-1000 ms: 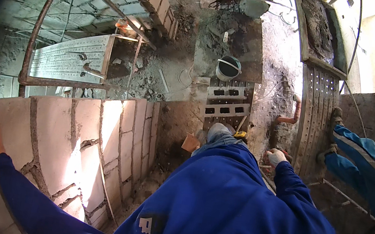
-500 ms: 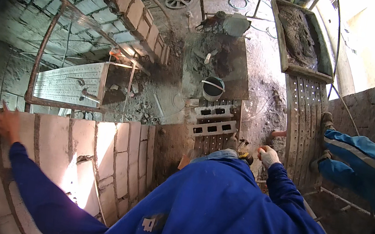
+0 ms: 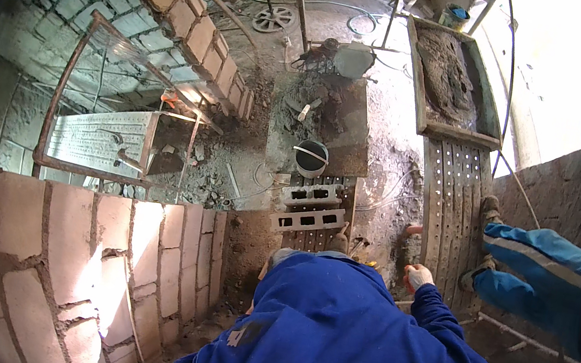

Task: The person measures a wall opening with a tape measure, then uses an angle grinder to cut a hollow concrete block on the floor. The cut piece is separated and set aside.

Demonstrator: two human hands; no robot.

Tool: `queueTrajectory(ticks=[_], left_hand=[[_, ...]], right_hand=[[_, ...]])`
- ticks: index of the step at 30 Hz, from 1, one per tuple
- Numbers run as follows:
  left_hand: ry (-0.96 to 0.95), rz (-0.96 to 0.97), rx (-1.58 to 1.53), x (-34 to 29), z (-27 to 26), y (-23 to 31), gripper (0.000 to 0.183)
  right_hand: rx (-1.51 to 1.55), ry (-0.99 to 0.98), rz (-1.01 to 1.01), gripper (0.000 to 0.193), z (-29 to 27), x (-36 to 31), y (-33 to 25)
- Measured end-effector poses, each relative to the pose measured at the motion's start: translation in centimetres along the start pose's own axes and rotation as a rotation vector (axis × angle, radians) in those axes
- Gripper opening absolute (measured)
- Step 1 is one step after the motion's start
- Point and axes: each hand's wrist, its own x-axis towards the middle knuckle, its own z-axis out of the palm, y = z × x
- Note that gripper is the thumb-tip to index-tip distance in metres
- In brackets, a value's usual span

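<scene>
My right hand (image 3: 418, 278), in a pale glove, is closed out to the right of my blue-sleeved body (image 3: 342, 334). A small reddish bit shows at its fingers, too small to tell what it is. My left hand is out of sight; the left arm drops out of view beside my torso. Two grey hollow concrete blocks (image 3: 308, 219) lie side by side on a perforated metal plank in front of me. Just beyond them stands a dark bucket (image 3: 310, 159) with a light handle across it. A small yellow thing (image 3: 371, 264) shows partly at the front of my body.
A light block wall (image 3: 67, 245) runs along my left, beside a rusty frame (image 3: 61, 92). A mortar trough (image 3: 458, 132) rests at the far end of a perforated plank (image 3: 461, 186) on the right. Another person's blue-trousered legs (image 3: 538, 247) reach onto that plank.
My left hand has come off the top of the block wall and gone out of view. My torso has leaned and shifted right. My right hand sits slightly lower, still closed.
</scene>
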Motion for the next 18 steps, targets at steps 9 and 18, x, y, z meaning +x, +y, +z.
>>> queueTrajectory(ticks=[9,18], left_hand=[[0.058,0.168,-0.666,-3.3,-9.4,9.5,0.066],[-0.039,0.176,-0.624,5.3,-6.7,1.5,0.051]], right_hand=[[-0.286,0.008,-0.351,0.032,2.3,5.6,-8.5],[-0.219,-0.056,-0.456,0.030,7.8,-0.5,-15.2]])
